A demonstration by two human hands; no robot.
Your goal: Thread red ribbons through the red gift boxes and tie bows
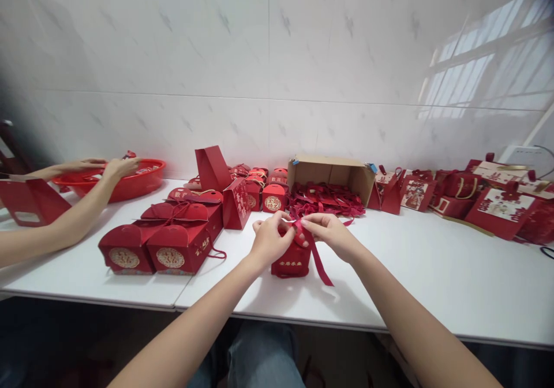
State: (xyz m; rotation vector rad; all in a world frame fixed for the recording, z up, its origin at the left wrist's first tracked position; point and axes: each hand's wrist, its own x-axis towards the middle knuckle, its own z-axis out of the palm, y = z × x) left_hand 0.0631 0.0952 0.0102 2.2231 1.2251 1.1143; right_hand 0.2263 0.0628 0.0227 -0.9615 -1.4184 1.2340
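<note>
A small red gift box (291,262) with gold lettering stands upright on the white table in front of me. At its top, my left hand (272,239) is closed in a pinch on a dark red ribbon (319,264). My right hand (332,235) pinches the same ribbon from the other side, thumb and forefinger together. One ribbon end hangs down along the box's right side to the table. The fingers partly hide the top of the box and the part of the ribbon between them.
Left of me stand several red gift boxes (173,249) in rows. Behind my hands, a cardboard box (331,168) lies on its side with loose red ribbons (329,200). Red gift bags (497,212) line the right. A co-worker's hands (116,168) are over a red basin (142,187).
</note>
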